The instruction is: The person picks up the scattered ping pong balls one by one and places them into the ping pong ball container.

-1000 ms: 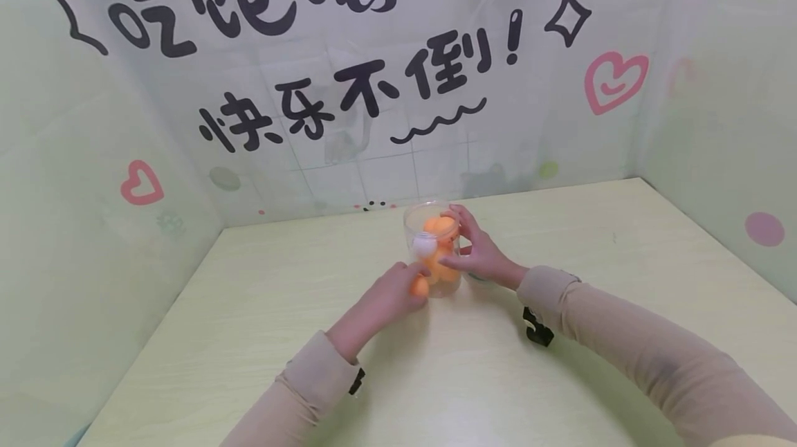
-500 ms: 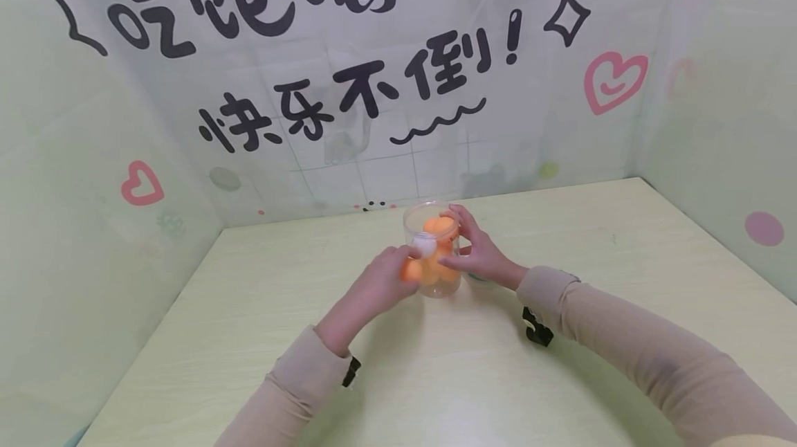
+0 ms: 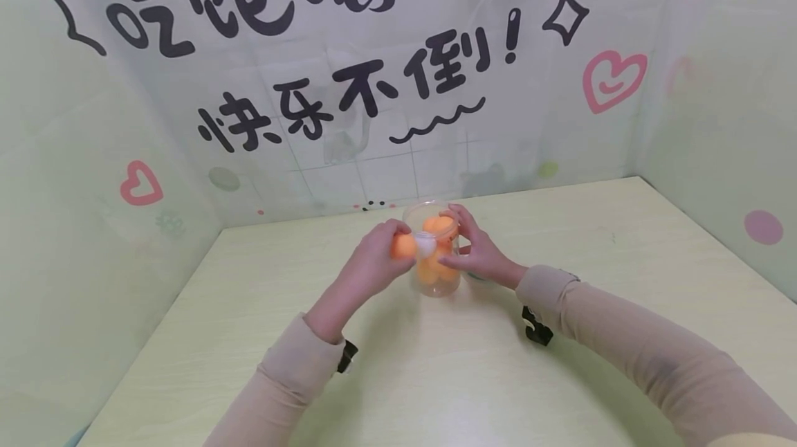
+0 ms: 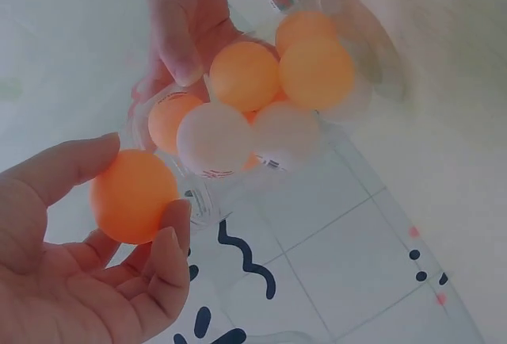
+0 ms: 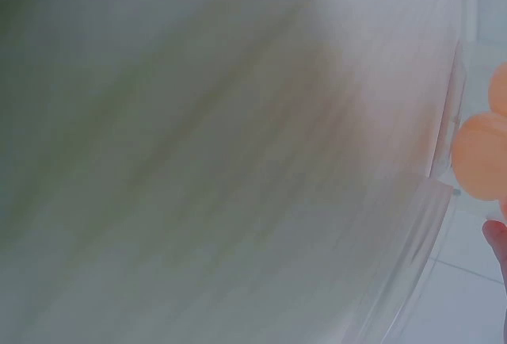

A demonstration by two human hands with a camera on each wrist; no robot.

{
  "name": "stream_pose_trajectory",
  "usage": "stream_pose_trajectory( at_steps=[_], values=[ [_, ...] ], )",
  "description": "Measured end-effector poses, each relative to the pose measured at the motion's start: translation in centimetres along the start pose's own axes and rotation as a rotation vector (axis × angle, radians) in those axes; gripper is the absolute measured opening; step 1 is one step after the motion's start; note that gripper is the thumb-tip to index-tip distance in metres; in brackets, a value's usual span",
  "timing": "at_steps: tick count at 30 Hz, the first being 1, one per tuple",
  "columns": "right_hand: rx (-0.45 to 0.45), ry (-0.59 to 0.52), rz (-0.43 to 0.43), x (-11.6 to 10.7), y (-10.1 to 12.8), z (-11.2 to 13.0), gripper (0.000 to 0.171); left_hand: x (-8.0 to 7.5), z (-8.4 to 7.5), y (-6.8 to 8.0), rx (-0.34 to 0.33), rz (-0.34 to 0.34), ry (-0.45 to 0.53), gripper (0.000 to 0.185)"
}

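standing upright near the middle of the pale wooden table [image 3: 560, 378], one clear plastic jar [image 3: 434, 279] holds table tennis balls: four orange ones and two white ones show in the left wrist view. the right hand [image 3: 476, 252] curls round the jar's right wall. the left hand [image 3: 372, 268] pinches a single orange ball [image 3: 403, 245] in its fingertips, just beside the jar's rim.
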State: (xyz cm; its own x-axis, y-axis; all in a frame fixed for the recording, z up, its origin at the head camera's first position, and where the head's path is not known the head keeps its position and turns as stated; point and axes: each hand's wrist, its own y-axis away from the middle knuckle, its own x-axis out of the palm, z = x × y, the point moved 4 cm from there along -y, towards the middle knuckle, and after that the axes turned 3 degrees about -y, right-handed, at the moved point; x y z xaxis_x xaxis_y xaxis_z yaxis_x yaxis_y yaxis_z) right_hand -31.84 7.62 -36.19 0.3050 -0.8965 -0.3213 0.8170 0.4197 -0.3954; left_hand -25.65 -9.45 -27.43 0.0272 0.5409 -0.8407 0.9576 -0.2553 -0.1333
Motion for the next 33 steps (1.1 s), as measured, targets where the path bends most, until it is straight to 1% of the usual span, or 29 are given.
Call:
stream_pose_trajectory(
  at_steps=[4,7,10,17,25,33],
  values=[
    [-0.009,0.0,0.002,0.0,0.0,0.0,0.083,-0.8,-0.7,-0.1,0.052,-0.067,-0.006,0.037],
    [-0.005,0.002,0.003,0.0,-0.1,0.0,0.083,-1.2,-1.2,-0.2,0.078,-0.105,0.003,0.038],
    [0.009,0.004,0.003,0.0,-0.1,-0.1,0.083,-1.4,-1.5,-0.5,0.081,-0.129,0.013,0.04],
    [0.037,0.01,0.003,0.0,-0.1,-0.1,0.082,-1.4,-1.6,-1.7,0.064,-0.139,0.012,0.045],
    [0.028,0.011,-0.001,0.0,0.1,0.0,0.083,-0.6,-1.7,-3.1,0.043,-0.131,0.021,0.045],
    [0.029,0.021,-0.003,0.0,0.2,-0.1,0.083,0.0,-1.8,-3.2,0.049,-0.128,-0.002,0.047]
  ],
)
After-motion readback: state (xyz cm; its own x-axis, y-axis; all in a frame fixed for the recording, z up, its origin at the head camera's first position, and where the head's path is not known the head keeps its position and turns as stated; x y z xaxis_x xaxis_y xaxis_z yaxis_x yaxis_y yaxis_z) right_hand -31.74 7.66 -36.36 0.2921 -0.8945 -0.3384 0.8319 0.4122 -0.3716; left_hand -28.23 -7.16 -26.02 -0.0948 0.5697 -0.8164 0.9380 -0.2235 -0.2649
